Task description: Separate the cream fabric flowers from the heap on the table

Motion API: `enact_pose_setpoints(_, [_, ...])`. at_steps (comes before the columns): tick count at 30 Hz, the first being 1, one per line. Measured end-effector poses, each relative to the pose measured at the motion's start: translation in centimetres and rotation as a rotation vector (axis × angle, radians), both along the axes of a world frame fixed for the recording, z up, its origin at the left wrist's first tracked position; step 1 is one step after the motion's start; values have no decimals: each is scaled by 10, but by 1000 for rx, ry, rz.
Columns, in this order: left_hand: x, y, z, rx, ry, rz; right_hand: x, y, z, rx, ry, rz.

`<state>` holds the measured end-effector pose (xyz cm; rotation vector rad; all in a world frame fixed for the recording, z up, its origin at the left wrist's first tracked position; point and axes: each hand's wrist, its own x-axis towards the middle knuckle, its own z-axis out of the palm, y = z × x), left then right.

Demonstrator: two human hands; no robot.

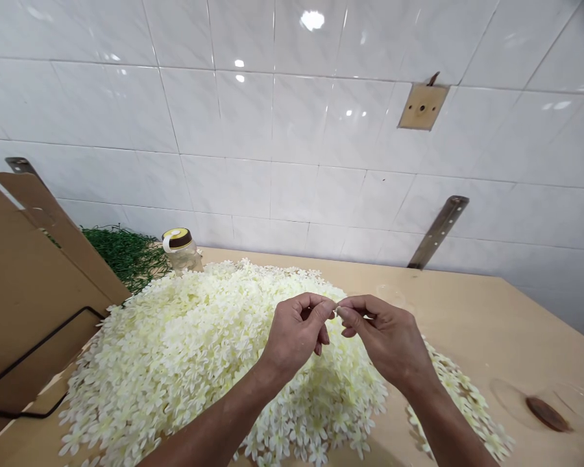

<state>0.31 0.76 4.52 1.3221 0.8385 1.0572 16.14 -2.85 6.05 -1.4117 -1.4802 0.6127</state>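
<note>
Left hand [296,332] and right hand [389,337] meet fingertip to fingertip, each grip pinched together; anything between is too small to tell. White flowers [189,344] heap beneath and toward eight o'clock, hiding the base of a lidded jar [178,240] at ten. Cardboard [34,272] stands at nine, a brown disc [549,414] on the bench [462,305] at four.

Blossoms [209,331], artificial-looking, creamy white tinged yellow-green; loose, heaped high, facing every way on bench [467,311]. Thinner scatter [453,375] lies right of heap. Tiny pale piece [337,310], indistinct, pinched between hands [294,334].
</note>
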Motion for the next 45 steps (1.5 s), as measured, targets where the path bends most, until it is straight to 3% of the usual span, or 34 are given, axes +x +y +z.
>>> enact_pose_setpoints(6, [1,1,-1,-11,8,9,1,-1,-4,69,-92,-32])
enact_pose_setpoints(15, [-2,-4,4,172,134,125,0,-2,-4,62,-148,-55])
enact_pose_setpoints(23, [-2,2,-1,54,21,-18,0,-3,-1,2,-51,-28])
enact_pose_setpoints(34, [2,0,-2,40,18,37,-1,-1,-4,3,6,-27])
enact_pose_setpoints(37, [3,1,-4,31,4,66,0,0,-7,94,-74,-81])
enact_pose_setpoints(42, [2,-1,-4,81,3,111,-5,-1,-8,391,-289,-176])
enact_pose_setpoints(45, [1,-3,-5,104,21,132,-11,-3,-7,457,-348,-197])
